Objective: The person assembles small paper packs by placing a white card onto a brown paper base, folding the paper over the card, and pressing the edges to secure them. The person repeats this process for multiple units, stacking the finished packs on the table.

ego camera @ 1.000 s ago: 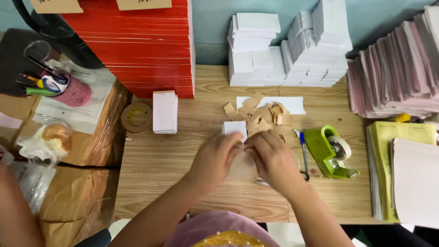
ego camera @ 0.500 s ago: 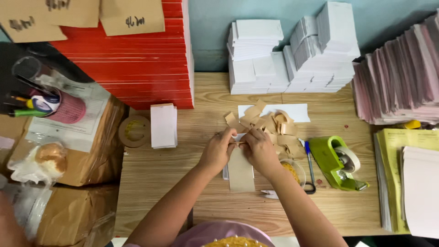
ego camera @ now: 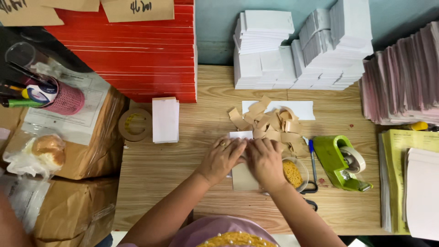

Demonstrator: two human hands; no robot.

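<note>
My left hand [ego camera: 221, 158] and my right hand [ego camera: 265, 161] lie side by side, palms down, on a small stack of paper [ego camera: 242, 179] on the wooden table [ego camera: 183, 183]. The stack has a white top edge and a tan strip running down it toward me. Both hands press on it with fingers flat. A pile of cut tan tape strips [ego camera: 270, 123] lies just beyond my fingers on a white sheet [ego camera: 302, 109].
A green tape dispenser [ego camera: 340, 161], a blue pen [ego camera: 312, 158], scissors [ego camera: 311, 190] and a round dish with a yellow sponge [ego camera: 292, 174] sit to the right. A small white stack [ego camera: 165, 120] and tape roll [ego camera: 134, 124] lie left. Red and white stacks line the back.
My hands were raised, pinching a strip above the stack; now they have come down flat onto it. The view has shifted slightly.
</note>
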